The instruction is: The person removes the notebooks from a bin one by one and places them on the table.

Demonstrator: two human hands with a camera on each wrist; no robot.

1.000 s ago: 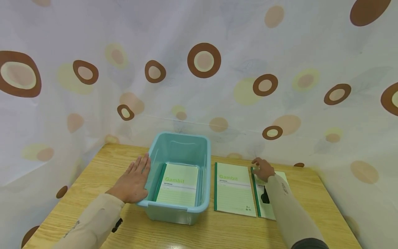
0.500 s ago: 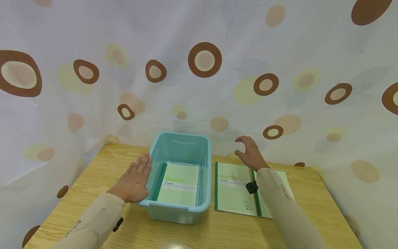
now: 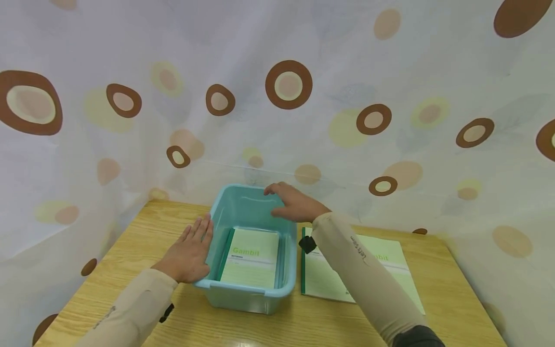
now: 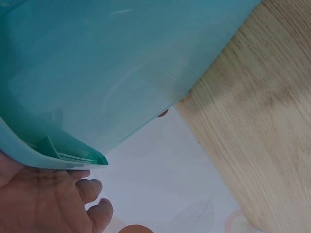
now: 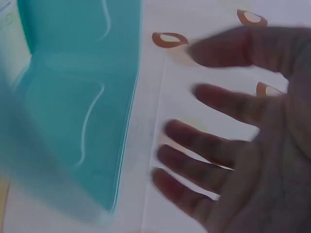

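Observation:
A light blue plastic bin (image 3: 236,287) stands on the table, with a green-spined Gambit notebook (image 3: 253,265) lying face up inside. Along the bin's left rim rests my left hand (image 3: 187,255), its fingers straight; the left wrist view shows that hand (image 4: 43,201) against the rim. My right hand (image 3: 299,205) hovers over the bin's far right rim, fingers spread and slightly bent. Nothing is in it, as the right wrist view of the hand (image 5: 252,136) confirms. To the bin's right lie two more notebooks, a nearer one (image 3: 325,277) and a farther one (image 3: 390,253), both partly behind my right forearm.
The wooden table (image 3: 138,241) ends at a pale curtain-like backdrop (image 3: 243,135) printed with brown and yellow ovals, which rises behind and at both sides. A black strap piece (image 3: 307,244) sits on the right sleeve.
My right hand has lifted off the right-hand notebook and swept left to above the bin, with nothing in it. My left hand has stayed on the rim.

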